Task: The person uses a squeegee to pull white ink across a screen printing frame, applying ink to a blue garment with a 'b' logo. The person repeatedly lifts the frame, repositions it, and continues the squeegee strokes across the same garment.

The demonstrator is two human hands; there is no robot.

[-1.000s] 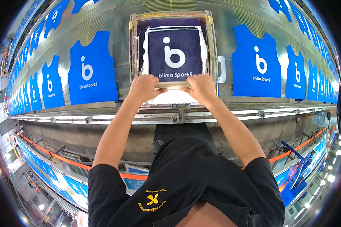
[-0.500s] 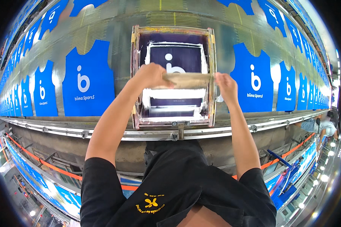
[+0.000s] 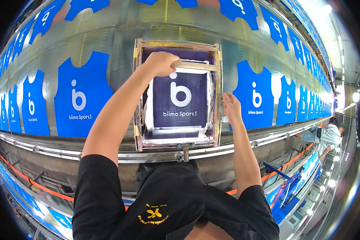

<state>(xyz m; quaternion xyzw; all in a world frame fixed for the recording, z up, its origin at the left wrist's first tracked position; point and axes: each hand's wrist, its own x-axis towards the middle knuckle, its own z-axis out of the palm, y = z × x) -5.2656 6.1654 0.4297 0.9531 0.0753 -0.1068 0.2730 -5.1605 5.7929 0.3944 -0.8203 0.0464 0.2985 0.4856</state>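
Observation:
A wooden-framed printing screen (image 3: pixel 137 100) lies flat in front of me. Its dark mesh shows a white round logo and lettering, with white ink smeared around the borders. Near the screen's far end, my left hand (image 3: pixel 161 64) is wrapped round the left end of a wooden squeegee (image 3: pixel 198 65), which lies crosswise over the mesh with white ink along it. At the screen's right side rail, my right hand (image 3: pixel 232 107) is closed on the frame's edge, off the squeegee; its fingertips are partly hidden.
Blue printed garment panels lie left (image 3: pixel 82 96) and right (image 3: pixel 253 90) of the screen, with more rows beyond on the long table (image 3: pixel 124 36). A metal rail (image 3: pixel 104 157) runs along the near edge. At far right another person (image 3: pixel 328 134) stands by the table.
The squeegee has moved from mid-screen to the far end with my left hand. My right hand has let go of it and come down to the side rail. The mesh design is now uncovered.

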